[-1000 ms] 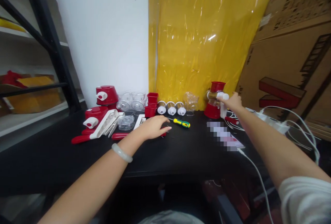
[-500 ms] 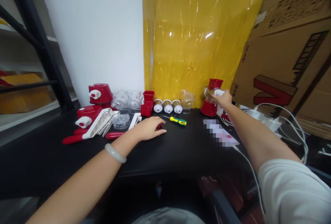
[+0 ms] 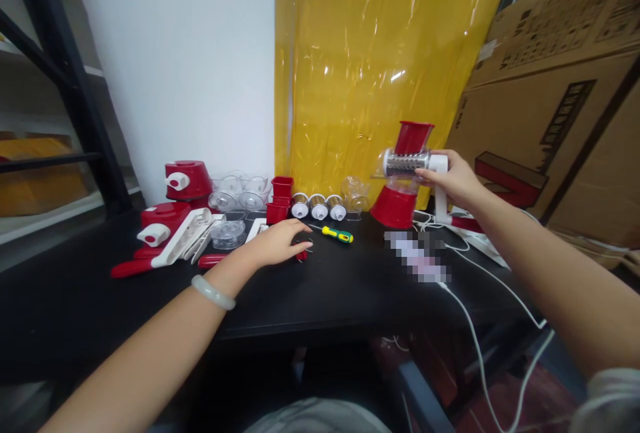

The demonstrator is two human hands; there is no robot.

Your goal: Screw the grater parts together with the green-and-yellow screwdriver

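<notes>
My right hand (image 3: 453, 178) grips the white side of a red rotary grater (image 3: 404, 176) with a metal drum, held tilted and lifted above the black table (image 3: 340, 286). My left hand (image 3: 277, 245) rests on the table, palm down, fingers loosely curled over a small red part (image 3: 301, 255). A yellow and green screwdriver (image 3: 336, 233) lies just right of that hand. Three metal drums with white caps (image 3: 319, 206) stand in a row behind it.
Red and white grater bodies (image 3: 170, 209), clear plastic parts (image 3: 240, 196) and red cups (image 3: 280, 198) crowd the table's back left. A yellow plastic sheet (image 3: 380, 59) hangs behind. Large cardboard boxes (image 3: 560, 113) stand at the right. White cables (image 3: 490, 279) trail off the table's right edge.
My right hand has lifted the red grater off the table and brought it nearer, tilted. My left hand has stayed on the table by the small red part.
</notes>
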